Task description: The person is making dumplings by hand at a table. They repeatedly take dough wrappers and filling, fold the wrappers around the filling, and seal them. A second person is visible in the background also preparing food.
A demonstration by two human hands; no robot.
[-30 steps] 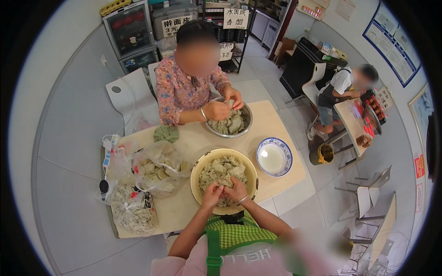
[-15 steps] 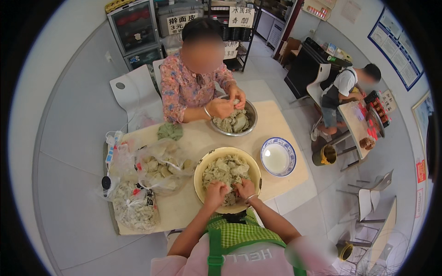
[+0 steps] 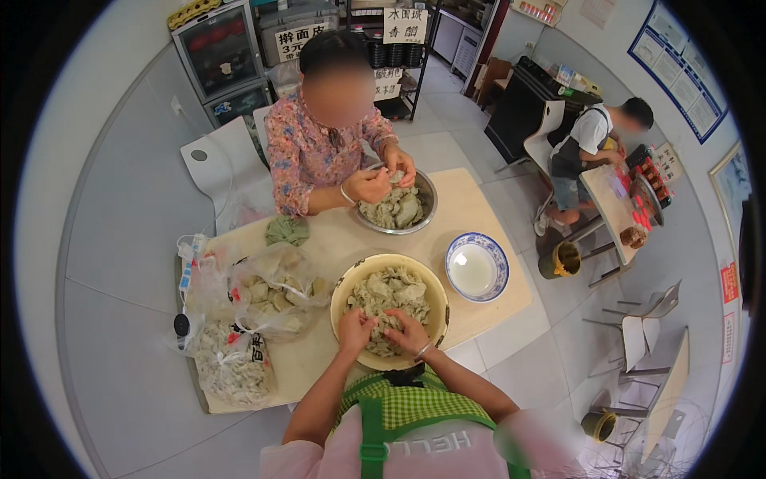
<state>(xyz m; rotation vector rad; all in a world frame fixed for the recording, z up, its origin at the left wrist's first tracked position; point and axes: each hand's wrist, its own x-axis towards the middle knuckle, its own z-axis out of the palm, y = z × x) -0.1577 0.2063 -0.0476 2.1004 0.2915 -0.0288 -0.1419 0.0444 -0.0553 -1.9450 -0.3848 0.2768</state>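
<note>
A cream enamel basin point(image 3: 437, 286) with a chipped dark rim stands at the table's near edge. It is heaped with torn, pale grey-green doughy pieces point(image 3: 391, 292). Over its near half, my left hand point(image 3: 356, 330) has its fingers pressed together; whatever they pinch is too small to make out. My right hand point(image 3: 409, 332), a bracelet at its wrist, is close beside it on the right. Its fingers and thumb are apart just above the pieces, pointing toward the left hand.
Across the table, a person in a floral top point(image 3: 307, 156) works both hands over a steel bowl point(image 3: 431, 209) of similar pieces. A blue-patterned white bowl point(image 3: 504, 267) holds pale liquid. Plastic bags point(image 3: 279, 291), a green cloth point(image 3: 287, 230) and a power strip point(image 3: 190, 267) lie left.
My right hand's fingers have opened from a curl and shifted slightly left. My left hand still pinches beside it. The whole view has shifted a little.
</note>
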